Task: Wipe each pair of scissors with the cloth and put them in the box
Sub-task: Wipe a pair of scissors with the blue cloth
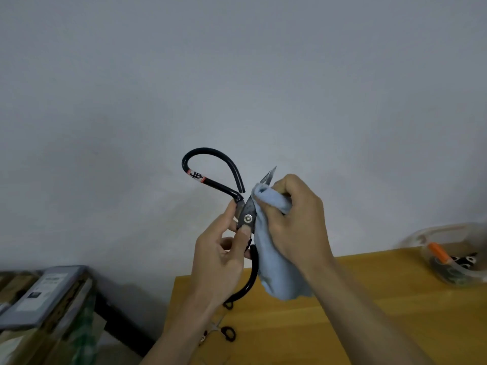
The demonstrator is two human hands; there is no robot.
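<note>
Plain grey-white wall (237, 75) fills the upper two thirds of frame. Yellow wooden table (382, 312) occupies lower centre to lower right; its left edge runs down at about centre-bottom, with dark floor beyond. Lower left: stacked cardboard boxes (39, 325) with a grey package (47, 291) on top. Clear plastic box (453, 256) sits at the right edge of frame on the table, something orange and black inside, contents blurred, possibly scissors handles. Small pair of scissors (224, 327) lies on the table near its left edge, bottom centre, partly hidden by the left forearm. Both hands raised above the table, in front of the wall, centre frame. Left hand (221, 259) pinches the large black-handled scissors (246, 217) at the pivot, thumb on the blade just below the screw; handle loops point up-left and down. Right hand (295, 222) is curled round the light blue cloth (274, 262), clamping it over the blades; only the tips stick out above.
</note>
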